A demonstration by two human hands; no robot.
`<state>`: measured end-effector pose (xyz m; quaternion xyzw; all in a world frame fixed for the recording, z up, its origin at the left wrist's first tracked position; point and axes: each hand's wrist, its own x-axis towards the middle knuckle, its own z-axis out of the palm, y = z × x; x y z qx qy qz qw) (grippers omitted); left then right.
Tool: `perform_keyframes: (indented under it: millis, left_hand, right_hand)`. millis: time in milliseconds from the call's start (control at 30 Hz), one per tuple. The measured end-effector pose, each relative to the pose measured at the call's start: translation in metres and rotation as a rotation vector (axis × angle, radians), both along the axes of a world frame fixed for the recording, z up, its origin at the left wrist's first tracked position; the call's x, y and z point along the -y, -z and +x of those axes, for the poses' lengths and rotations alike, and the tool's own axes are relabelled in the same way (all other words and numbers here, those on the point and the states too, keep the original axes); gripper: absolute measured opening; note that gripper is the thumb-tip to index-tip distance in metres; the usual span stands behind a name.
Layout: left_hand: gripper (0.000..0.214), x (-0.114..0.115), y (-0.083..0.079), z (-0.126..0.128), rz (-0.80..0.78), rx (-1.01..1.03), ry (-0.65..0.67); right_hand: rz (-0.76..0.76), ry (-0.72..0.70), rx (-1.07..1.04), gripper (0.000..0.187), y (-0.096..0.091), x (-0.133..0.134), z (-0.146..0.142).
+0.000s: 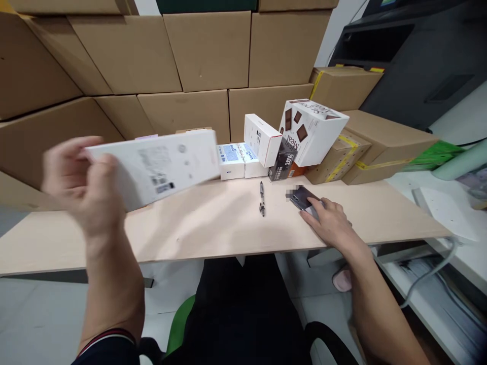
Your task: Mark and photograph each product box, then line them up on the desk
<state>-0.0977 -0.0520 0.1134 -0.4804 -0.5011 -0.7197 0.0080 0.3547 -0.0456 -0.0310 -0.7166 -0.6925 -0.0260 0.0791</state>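
My left hand (85, 182) is closed on one end of a flat white box (171, 162) with printed text on its face, held up above the table and blurred a little by motion. On the right, my right hand (329, 218) grips a dark smartphone (302, 197) lying on or just above the tabletop. Between the two hands a pen (262, 197) lies on the wooden table (213, 228), touched by neither. Behind it stand small white-and-blue boxes (232, 163), a white box (262, 137) resting on top of them, and a dark box (282, 162).
Stacked cardboard boxes (207, 50) form a wall behind the table. A white box with chocolate pictures (312, 129) leans at the back right, beside taped cartons (384, 142). A dark machine (426, 66) stands at the far right. A green chair (180, 322) shows below.
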Motion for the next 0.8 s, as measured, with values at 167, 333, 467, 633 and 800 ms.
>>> perform_keyframes:
  millis: [167,333,467,633,800]
  left_hand:
    - [0.035,-0.056,0.055,0.033,-0.142,0.092,0.556]
    - [0.045,-0.083,0.097,0.043,-0.230,0.193,0.680]
    - [0.044,-0.089,0.110,0.028,-0.209,0.221,0.661]
    - [0.044,-0.095,0.117,0.015,-0.291,0.147,0.674]
    - [0.043,-0.093,0.119,0.015,-0.303,0.037,0.677]
  right_hand:
    - [0.044,-0.162,-0.117,0.057,-0.040,-0.002,-0.034]
    - [-0.107,-0.405,-0.338,0.050,-0.088,-0.026,-0.081]
    - [-0.109,-0.442,-0.411,0.042,-0.101,-0.062,-0.108]
    - [-0.124,-0.469,-0.704,0.039,-0.075,-0.085,-0.127]
    - [-0.077,-0.342,-0.937,0.035,-0.047,-0.085,-0.127]
